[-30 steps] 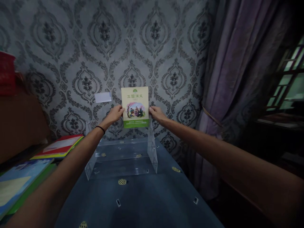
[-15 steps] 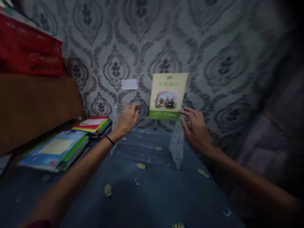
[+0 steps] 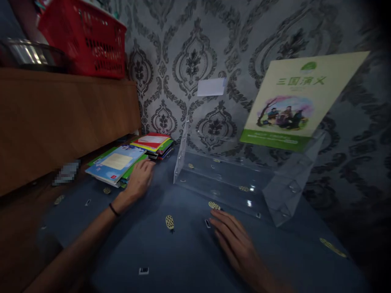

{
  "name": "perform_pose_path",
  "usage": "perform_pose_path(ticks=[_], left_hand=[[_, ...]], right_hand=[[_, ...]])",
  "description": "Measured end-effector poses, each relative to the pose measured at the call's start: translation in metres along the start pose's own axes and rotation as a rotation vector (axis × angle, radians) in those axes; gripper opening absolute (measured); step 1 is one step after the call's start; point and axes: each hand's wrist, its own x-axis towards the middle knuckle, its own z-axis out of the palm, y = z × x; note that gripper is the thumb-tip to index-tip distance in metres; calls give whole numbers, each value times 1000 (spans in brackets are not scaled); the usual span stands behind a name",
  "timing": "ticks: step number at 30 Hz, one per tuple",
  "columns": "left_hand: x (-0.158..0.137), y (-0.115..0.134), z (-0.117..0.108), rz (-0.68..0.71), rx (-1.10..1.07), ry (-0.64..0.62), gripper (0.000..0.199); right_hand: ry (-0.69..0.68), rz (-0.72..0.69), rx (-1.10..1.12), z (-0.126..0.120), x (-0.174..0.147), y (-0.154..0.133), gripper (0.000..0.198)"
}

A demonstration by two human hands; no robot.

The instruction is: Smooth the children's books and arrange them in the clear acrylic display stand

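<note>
My left hand (image 3: 141, 177) is beside the right edge of a stack of books topped by a blue book (image 3: 114, 162), its fingers apart and partly curled, with nothing visible in them. Above the blue tablecloth, my right hand (image 3: 233, 240) has its fingers stretched out and is empty. Beyond it stands a clear plastic book rack (image 3: 220, 183). A cream book with a green lower band (image 3: 287, 97) leans upright at the rack's right end; neither hand touches it.
A second pile of books with a red cover (image 3: 152, 140) lies behind the blue one. To the left, a wooden cabinet (image 3: 67, 122) carries a red basket (image 3: 91, 40) and a metal bowl (image 3: 36, 55). Patterned wallpaper backs the table, and a white label (image 3: 211, 86) shows above the rack.
My right hand has come away from the cream book and down toward the table. My left hand has left the rack for the book stack. The view has turned left.
</note>
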Motion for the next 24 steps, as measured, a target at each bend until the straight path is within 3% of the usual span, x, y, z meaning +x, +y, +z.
perform_pose_path(ticks=[6, 9, 12, 18, 24], left_hand=[[-40, -53, -31, -235, 402, -49, 48], [-58, -72, -42, -338, 442, -171, 57], [-66, -86, -51, -317, 433, -287, 57], [-61, -91, -71, -246, 393, -407, 49], [-63, -81, -84, -275, 363, -385, 49]], right_hand=[[-29, 78, 84, 16, -1, -3, 54], [-23, 116, 126, 18, -4, 0, 48], [3, 142, 153, 17, -5, 1, 45], [-56, 176, 169, 13, -4, -3, 33], [-20, 167, 188, 13, -4, -4, 26]])
